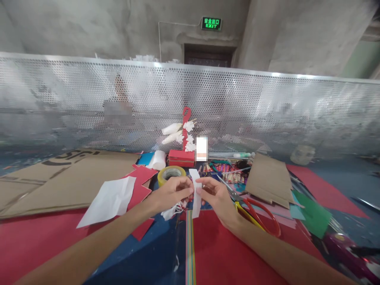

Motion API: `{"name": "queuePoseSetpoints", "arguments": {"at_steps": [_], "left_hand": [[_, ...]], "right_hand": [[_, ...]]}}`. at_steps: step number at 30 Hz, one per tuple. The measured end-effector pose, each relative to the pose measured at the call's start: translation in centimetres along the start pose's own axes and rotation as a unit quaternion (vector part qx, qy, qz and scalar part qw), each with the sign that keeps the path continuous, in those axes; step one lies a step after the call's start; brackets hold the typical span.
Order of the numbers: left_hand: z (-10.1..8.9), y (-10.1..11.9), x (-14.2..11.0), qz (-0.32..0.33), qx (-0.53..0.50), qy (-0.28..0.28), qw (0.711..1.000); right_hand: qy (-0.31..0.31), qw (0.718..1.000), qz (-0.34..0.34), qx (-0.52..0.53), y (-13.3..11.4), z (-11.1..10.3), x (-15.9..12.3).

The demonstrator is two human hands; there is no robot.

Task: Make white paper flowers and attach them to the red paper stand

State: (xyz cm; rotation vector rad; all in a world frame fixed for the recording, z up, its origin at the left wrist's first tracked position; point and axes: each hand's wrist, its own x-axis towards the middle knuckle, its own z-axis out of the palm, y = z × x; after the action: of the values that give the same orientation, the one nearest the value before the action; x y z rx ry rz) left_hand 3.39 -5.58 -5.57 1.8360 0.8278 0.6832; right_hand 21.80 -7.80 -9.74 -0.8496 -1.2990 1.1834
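A narrow strip of white paper stands roughly upright between my hands. My left hand pinches its left edge with thumb and forefinger. From the other side, my right hand grips the strip between thumb and fingers. Just below my left hand lies a piece of crumpled white paper, partly hidden. A roll of yellow tape rests behind my left hand. Beside my right forearm are scissors with red and yellow handles, their blades apart. A stack of thin coloured paper strips runs toward me under the white strip.
Behind my hands, a red box carries a curled red upright with white paper flowers. Cardboard and a white sheet lie left. More cardboard lies right. A perforated metal panel borders the table.
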Motion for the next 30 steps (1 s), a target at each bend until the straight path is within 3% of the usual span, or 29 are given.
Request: {"name": "queuePoseSetpoints", "arguments": {"at_steps": [16,30], "left_hand": [[-0.1,-1.1,0.4,-0.003,0.025,0.002,1.0],[-0.1,-0.5,0.1,0.0,0.059,0.01,0.998]], "right_hand": [[-0.006,1.0,-0.009,-0.028,0.0,0.1,-0.1],[0.004,0.998,-0.005,-0.066,0.0,0.0,-0.1]]}}
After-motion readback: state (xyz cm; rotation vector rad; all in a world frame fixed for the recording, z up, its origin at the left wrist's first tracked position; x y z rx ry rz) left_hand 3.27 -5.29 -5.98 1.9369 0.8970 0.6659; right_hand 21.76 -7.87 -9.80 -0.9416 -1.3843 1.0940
